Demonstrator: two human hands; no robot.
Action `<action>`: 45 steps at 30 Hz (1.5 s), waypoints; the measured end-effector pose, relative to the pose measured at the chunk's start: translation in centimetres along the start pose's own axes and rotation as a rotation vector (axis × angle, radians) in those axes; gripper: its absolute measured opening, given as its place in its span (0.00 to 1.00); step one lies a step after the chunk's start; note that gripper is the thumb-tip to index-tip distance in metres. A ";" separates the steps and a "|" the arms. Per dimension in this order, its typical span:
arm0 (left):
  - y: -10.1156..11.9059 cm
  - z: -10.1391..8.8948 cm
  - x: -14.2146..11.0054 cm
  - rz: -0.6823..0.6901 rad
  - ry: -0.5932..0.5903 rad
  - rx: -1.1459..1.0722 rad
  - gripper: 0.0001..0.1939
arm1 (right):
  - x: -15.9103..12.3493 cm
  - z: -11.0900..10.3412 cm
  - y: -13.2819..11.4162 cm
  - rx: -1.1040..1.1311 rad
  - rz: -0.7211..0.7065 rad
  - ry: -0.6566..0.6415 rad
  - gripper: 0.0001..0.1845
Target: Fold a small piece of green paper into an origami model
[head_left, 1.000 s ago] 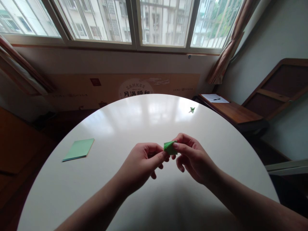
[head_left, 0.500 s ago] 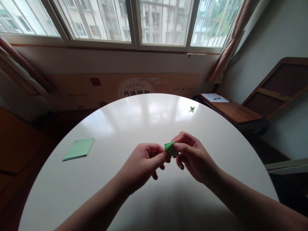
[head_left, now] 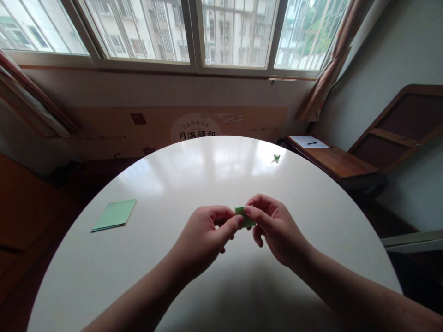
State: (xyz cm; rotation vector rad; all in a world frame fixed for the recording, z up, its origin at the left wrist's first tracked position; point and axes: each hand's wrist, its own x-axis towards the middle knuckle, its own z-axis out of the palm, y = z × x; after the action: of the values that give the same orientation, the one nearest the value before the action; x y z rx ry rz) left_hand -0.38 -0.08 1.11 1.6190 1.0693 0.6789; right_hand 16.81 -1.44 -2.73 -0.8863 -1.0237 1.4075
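Note:
A small folded piece of green paper point(head_left: 248, 222) is held in the air over the table, between both hands. My left hand point(head_left: 212, 233) pinches its left side between thumb and forefinger. From the right, my right hand point(head_left: 273, 220) grips its upper edge, the thumb lying flat across the front. The fingers hide part of the paper, so its full folded shape does not show. Farther off, a tiny green folded-paper figure point(head_left: 276, 158) rests near the table's far right edge. To the left lies a stack of square light green paper point(head_left: 115, 215).
The round white table point(head_left: 180, 184) has a glossy top reflecting the windows. Past its right edge stands a wooden chair point(head_left: 349, 161) bearing a white sheet point(head_left: 308, 142) with a pen on it. A printed orange panel point(head_left: 155, 120) lines the wall below the windows.
The raised flap of the green paper now lies flat under my right thumb, and the piece looks squarer. My right hand has moved slightly left and down.

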 end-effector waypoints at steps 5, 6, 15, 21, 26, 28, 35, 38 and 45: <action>0.0 0.1 0.0 0.059 0.076 -0.012 0.12 | -0.1 0.1 0.0 -0.005 0.014 0.026 0.13; -0.1 0.1 0.0 0.073 0.092 -0.017 0.12 | -0.2 0.1 0.0 -0.007 0.012 0.021 0.13; -0.7 0.0 -0.1 0.188 0.176 0.021 0.11 | -0.4 0.3 0.0 -0.081 -0.049 -0.017 0.12; -0.8 0.3 -0.3 0.170 0.130 0.009 0.12 | -0.7 0.4 0.0 -0.173 -0.089 -0.044 0.08; -0.8 0.3 0.0 0.147 0.143 0.035 0.07 | -0.8 0.4 0.0 -0.220 -0.080 -0.056 0.06; -0.7 0.3 0.1 0.156 0.150 0.030 0.07 | -0.8 0.4 0.0 -0.230 -0.074 -0.067 0.06; -0.5 0.1 0.1 0.052 0.247 -0.266 0.10 | -0.6 0.3 -0.3 -0.204 -0.016 -0.093 0.09; -0.6 0.1 0.2 -0.013 0.302 -0.368 0.12 | -0.2 0.2 -0.5 -0.174 0.004 -0.052 0.11; -0.8 -0.2 0.6 -0.024 0.155 -0.229 0.13 | 0.0 -0.2 -0.6 -0.188 -0.026 0.011 0.12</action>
State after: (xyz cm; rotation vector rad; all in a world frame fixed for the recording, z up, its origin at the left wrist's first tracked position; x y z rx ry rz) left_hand -0.50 0.59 0.40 1.3724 1.0784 0.8887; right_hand 17.24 -1.44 -2.23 -1.0125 -1.1687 1.2984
